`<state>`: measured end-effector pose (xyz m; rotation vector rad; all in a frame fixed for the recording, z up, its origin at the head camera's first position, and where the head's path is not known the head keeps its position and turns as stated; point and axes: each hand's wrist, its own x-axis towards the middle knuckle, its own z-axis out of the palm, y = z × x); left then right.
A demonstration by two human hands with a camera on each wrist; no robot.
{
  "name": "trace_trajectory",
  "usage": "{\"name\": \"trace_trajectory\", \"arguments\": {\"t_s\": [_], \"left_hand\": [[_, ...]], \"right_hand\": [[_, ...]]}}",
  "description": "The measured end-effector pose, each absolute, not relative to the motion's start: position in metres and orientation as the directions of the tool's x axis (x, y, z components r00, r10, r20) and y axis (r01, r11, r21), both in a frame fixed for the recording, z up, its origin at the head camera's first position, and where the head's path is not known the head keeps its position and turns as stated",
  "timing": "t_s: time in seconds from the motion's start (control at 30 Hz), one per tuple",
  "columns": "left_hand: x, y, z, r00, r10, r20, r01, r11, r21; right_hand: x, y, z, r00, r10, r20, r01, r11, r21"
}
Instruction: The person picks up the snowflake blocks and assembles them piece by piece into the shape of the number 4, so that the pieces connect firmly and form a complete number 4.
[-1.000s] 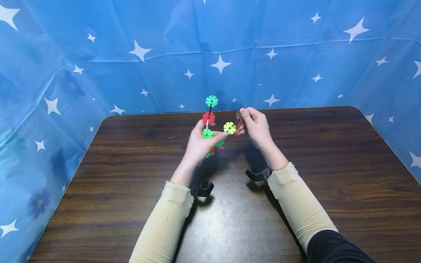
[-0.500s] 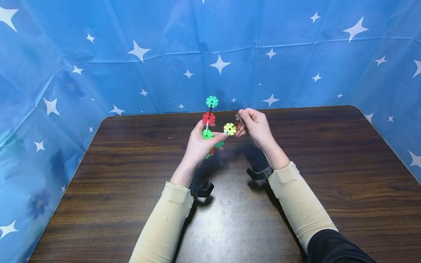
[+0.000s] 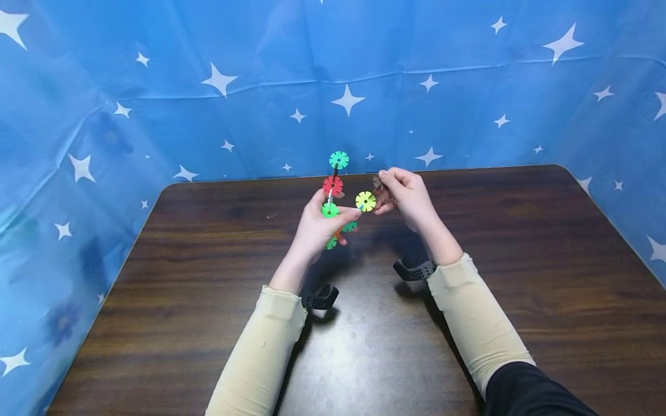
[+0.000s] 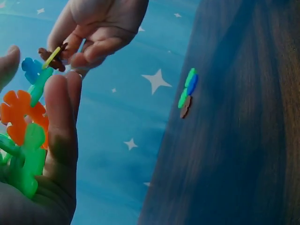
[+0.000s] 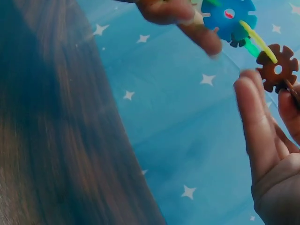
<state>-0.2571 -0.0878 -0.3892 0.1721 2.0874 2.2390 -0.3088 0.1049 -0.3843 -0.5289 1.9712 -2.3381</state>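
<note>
My left hand [image 3: 314, 225] grips a build of notched plastic discs slotted together. A red disc [image 3: 333, 185] and a green disc [image 3: 339, 160] rise above its fingers; another green disc [image 3: 330, 210] shows by the thumb. The left wrist view shows an orange disc [image 4: 18, 115] within the grasp. From the build's right side, a yellow disc [image 3: 366, 201] reaches toward my right hand [image 3: 411, 196], linked through a blue disc [image 5: 228, 18]. Between thumb and fingers, my right hand pinches brown disc pieces [image 5: 277, 69] joined to the yellow one. The palm-side pieces are partly hidden.
Some joined discs [image 4: 188, 91], green, blue and brown, lie on the dark wooden table [image 3: 208, 289] near its edge. A blue star-patterned cloth [image 3: 260, 86] hangs behind and at both sides. Black wrist bands [image 3: 319, 297] sit at the sleeve cuffs.
The disc build has shifted slightly right and tilted a little. My right hand has moved very slightly up and right, its lower fingers spreading somewhat. Both grips persist.
</note>
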Motion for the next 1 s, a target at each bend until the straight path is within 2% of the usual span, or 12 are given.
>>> {"name": "trace_trajectory", "arguments": {"t_s": [0.2, 0.53, 0.77, 1.0], "left_hand": [[-0.259, -0.089, -0.388, -0.987, 0.158, 0.012, -0.011, -0.141, 0.99], [-0.258, -0.098, -0.384, -0.984, 0.18, -0.005, -0.046, -0.22, 0.974], [-0.259, -0.1, -0.383, -0.984, 0.178, -0.024, -0.063, -0.215, 0.975], [-0.259, -0.103, -0.383, -0.983, 0.18, -0.026, -0.064, -0.21, 0.976]], "right_hand": [[-0.308, 0.11, -0.386, -0.95, -0.28, 0.141, -0.045, -0.325, -0.945], [-0.308, 0.108, -0.385, -0.946, -0.281, 0.159, -0.011, -0.464, -0.886], [-0.308, 0.113, -0.383, -0.947, -0.304, 0.103, 0.025, -0.39, -0.92], [-0.308, 0.114, -0.382, -0.945, -0.299, 0.132, -0.019, -0.351, -0.936]]}}
